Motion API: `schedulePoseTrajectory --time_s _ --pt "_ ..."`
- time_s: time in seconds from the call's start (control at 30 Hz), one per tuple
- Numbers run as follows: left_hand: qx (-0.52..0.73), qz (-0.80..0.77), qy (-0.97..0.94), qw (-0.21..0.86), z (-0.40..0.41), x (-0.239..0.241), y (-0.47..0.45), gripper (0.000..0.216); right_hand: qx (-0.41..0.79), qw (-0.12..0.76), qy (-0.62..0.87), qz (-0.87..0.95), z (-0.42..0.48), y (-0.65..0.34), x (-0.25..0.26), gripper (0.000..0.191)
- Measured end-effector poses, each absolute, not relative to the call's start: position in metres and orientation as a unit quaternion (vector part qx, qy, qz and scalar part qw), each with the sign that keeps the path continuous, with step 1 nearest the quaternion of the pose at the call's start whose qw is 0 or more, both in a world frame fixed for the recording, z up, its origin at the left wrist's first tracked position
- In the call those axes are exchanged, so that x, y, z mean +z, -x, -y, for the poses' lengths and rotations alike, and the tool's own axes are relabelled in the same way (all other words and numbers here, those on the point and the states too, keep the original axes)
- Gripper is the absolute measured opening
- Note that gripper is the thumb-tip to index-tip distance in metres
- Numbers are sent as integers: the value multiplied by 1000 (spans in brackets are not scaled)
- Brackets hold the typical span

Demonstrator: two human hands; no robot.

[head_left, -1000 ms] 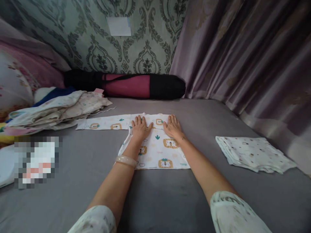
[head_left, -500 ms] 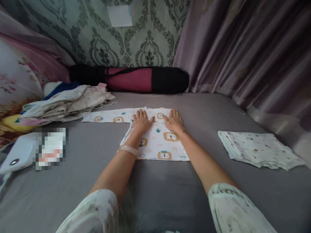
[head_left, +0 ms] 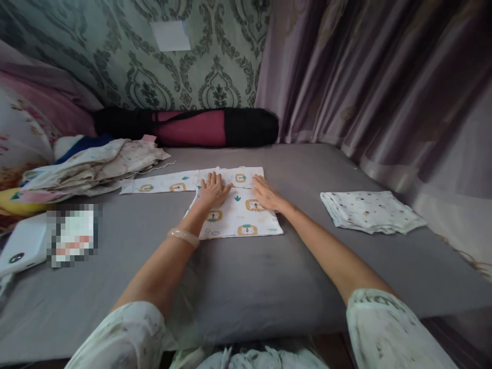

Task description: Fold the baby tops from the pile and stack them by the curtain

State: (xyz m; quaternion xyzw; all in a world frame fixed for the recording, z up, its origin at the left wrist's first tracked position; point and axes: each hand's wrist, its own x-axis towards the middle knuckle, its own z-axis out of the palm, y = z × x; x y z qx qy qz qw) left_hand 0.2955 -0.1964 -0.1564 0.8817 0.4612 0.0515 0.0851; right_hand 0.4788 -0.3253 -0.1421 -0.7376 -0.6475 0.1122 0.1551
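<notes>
— How are the arms set?
— Both reach forward, well apart at the elbows and drawing closer toward the wrists. The left one wears a pale bangle (head_left: 183, 236).

— And the left hand (head_left: 212, 192)?
— Open, palm down on the white lion-print top (head_left: 237, 211). Its fingers point away from the wearer, slightly parted, and the thumb sticks out to the right. It grips nothing.

— The right hand (head_left: 267, 196)?
— Also open, fingers outstretched and slanting forward and to the left, over the top's right side. It's slightly blurred; I can't tell how firmly it touches, but no cloth is pinched in it.

— Where is the top exactly?
— Flat on the grey sheet (head_left: 238, 287), in front of the wearer, one long sleeve (head_left: 159, 184) stretched out to the left.

— What lies around it?
— A folded, speckled cloth (head_left: 369, 211) to the right, and a heap of clothes (head_left: 96, 166) near the sleeve's end.
</notes>
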Motion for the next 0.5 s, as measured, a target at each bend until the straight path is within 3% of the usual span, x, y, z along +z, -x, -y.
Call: schedulePoseTrajectory --time_s 0.17,0.5 --pt "11 -378 -924 55 234 -154 -284 68 109 95 671 727 349 -450 -149 61" --pt "-34 -317 -945 73 269 -151 -230 66 70 71 675 731 379 -445 -148 60"
